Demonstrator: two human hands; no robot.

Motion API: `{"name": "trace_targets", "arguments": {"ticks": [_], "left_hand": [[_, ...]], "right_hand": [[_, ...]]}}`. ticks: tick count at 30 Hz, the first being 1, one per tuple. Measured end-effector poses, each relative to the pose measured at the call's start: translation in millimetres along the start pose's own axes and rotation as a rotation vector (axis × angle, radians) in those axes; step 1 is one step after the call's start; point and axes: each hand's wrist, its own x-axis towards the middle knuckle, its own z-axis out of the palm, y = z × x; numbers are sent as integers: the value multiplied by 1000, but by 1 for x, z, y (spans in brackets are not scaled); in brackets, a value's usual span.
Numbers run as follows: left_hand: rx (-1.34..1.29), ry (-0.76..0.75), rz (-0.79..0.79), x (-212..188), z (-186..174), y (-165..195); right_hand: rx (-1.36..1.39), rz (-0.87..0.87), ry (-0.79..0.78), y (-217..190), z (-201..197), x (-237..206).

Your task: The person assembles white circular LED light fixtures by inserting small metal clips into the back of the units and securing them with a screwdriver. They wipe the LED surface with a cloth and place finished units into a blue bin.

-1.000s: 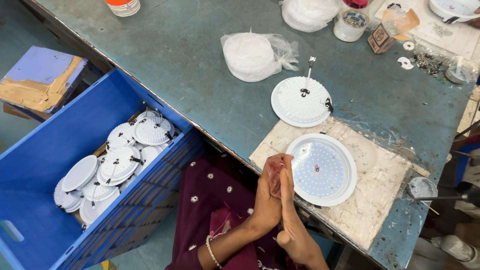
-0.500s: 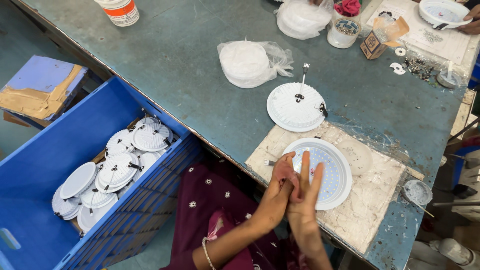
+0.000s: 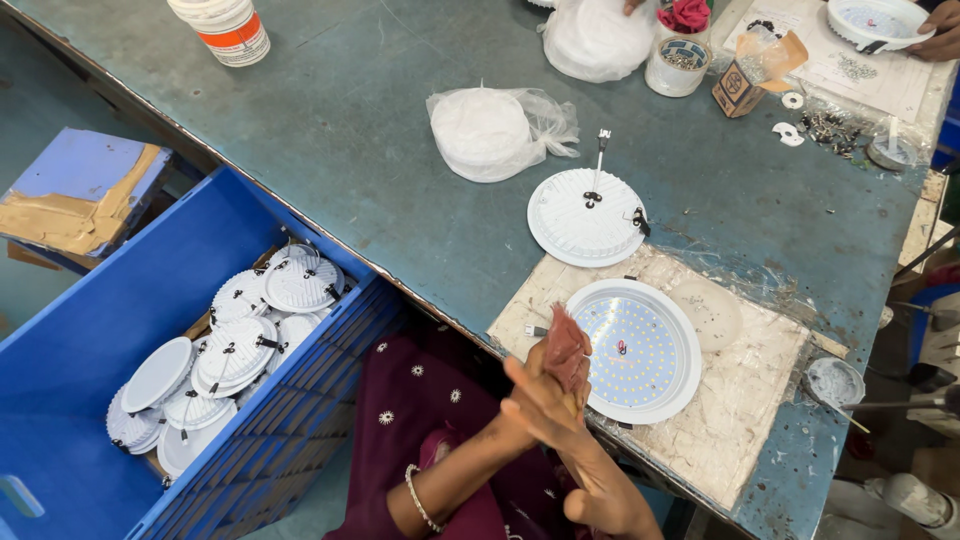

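**Hands pressed on a red cloth beside an open lamp disc**

While the two hands meet at the near edge of the table, the left hand (image 3: 540,395) and the right hand (image 3: 560,410) press together palm to palm, and a small dark red cloth (image 3: 566,345) is clamped between them, its end sticking out above the fingers. Just to the right of the hands lies a round white lamp disc (image 3: 640,350) with its dotted face turned up, resting on a worn pale board (image 3: 730,420). A thin clear round cover (image 3: 710,312) sits on the board, touching the disc's far right rim. Farther off on the blue-green table (image 3: 380,130) lies a second white disc (image 3: 586,216), back side up, with small clips and a wire. Beyond it to the left sits a clear bag of white discs (image 3: 490,130). On the left, below the table edge, a blue crate (image 3: 120,310) holds a heap of finished white discs (image 3: 230,350). At the far right corner another person's hand (image 3: 940,30) rests by a white bowl-shaped part (image 3: 875,20).
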Motion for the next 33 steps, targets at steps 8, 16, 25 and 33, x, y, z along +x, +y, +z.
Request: {"name": "trace_targets", "arguments": {"ticks": [8,16,25,33], "left_hand": [[-66,42,-257,15,-19,36],[-570,18,-281,10,-32,88],[-407,181,-407,-28,8,26],[-261,228,-19,-40,13,-23]], "right_hand": [[485,-166,24,33,-21,-10],[1622,-401,289,11,-38,13],[877,-133,701,-3,-24,31],[552,-158,59,17,2,1]]}}
